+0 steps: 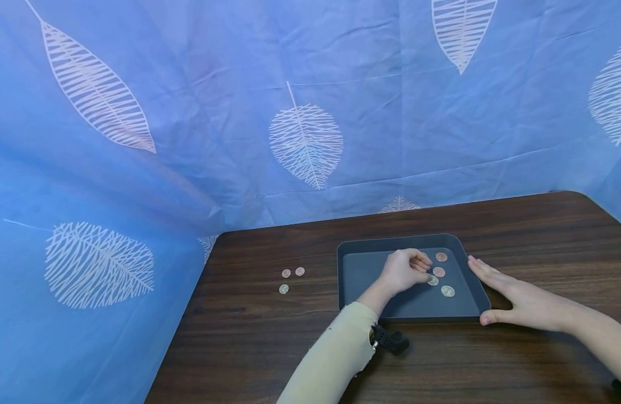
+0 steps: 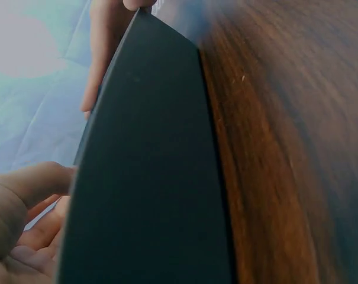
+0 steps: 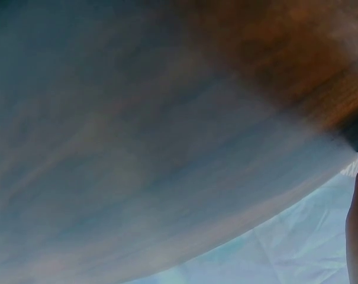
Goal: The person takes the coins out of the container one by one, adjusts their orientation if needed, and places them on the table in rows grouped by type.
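My left hand [image 1: 403, 272] reaches into a dark grey tray [image 1: 363, 300], its thumb and forefinger at a silvery coin [image 1: 433, 280] that they partly cover. Two copper-coloured coins, one farther back [image 1: 441, 257] and one nearer [image 1: 439, 272], lie beside those fingertips, as does a pale gold coin [image 1: 447, 291]. At the tray's right side rests my right hand [image 1: 523, 300], fingers straight along the outer wall and thumb by the front corner. In the left wrist view the tray's front wall [image 2: 149, 154] hides the left fingertips [image 2: 54, 177].
On the dark wooden table [image 1: 250, 348], left of the tray, lie two copper-coloured coins [image 1: 286, 273] and a silvery coin [image 1: 283, 289]. A blue cloth with white leaf patterns [image 1: 305, 143] hangs behind and left of the table. A black strap [image 1: 391, 339] circles the left wrist.
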{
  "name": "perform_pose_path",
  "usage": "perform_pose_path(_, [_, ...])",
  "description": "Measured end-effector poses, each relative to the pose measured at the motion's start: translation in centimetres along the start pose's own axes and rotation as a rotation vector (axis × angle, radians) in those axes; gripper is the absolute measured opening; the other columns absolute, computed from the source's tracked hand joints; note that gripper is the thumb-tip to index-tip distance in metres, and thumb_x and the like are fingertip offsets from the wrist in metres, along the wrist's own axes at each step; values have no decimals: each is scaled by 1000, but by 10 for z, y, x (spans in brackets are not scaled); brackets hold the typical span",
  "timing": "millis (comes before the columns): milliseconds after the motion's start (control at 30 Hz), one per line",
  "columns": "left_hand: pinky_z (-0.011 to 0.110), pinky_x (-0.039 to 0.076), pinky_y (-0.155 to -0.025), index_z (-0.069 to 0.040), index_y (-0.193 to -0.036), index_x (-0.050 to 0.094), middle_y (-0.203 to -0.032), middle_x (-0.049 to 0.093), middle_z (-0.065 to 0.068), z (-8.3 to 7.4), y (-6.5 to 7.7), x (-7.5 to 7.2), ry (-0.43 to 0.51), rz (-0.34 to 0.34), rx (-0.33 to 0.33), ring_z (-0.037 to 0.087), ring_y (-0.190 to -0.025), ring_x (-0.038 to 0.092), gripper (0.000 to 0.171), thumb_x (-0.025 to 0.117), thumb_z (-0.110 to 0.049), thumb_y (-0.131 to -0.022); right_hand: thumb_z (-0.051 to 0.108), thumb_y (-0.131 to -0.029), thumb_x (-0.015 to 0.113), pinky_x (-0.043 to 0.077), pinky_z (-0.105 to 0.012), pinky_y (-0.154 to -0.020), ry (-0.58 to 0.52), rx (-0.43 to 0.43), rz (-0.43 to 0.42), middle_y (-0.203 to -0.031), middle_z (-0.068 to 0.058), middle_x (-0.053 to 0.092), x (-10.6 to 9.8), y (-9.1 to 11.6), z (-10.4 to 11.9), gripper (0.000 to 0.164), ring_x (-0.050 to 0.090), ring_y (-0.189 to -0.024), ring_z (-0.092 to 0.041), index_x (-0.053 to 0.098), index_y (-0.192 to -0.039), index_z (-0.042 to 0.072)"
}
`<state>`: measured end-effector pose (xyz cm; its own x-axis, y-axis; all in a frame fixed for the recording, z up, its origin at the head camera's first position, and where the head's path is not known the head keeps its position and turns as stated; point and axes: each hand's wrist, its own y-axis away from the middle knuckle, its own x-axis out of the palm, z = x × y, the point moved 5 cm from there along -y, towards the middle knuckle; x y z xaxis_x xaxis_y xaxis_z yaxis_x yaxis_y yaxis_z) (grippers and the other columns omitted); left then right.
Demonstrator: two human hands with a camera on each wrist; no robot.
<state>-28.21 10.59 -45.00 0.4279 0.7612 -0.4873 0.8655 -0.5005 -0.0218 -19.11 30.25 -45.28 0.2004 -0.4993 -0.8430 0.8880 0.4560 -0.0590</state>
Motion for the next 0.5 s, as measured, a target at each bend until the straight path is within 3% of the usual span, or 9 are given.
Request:
perform_pose_path(267, [17,47,-59,-4,-90,71,-72,61,-7,7,-8,13,17,-27,-56,1,-64,54,13,76,-1,-79,36,-82,75,39,-68,-80,-14,-3,8,-158,-14,4,0,0,-1,103,33,-125,-57,5,-155,19])
perform_pose_path(500, [13,46,-59,-7,-89,71,-71,61,-10,13,-9,17,-42,-32,-58,-2,-62,54,12,78,-4,-79,36,-82,75,39,-68,-80,-18,-4,9,-158,-14,4,-1,-1,-2,103,33,-125,-57,5,-155,19])
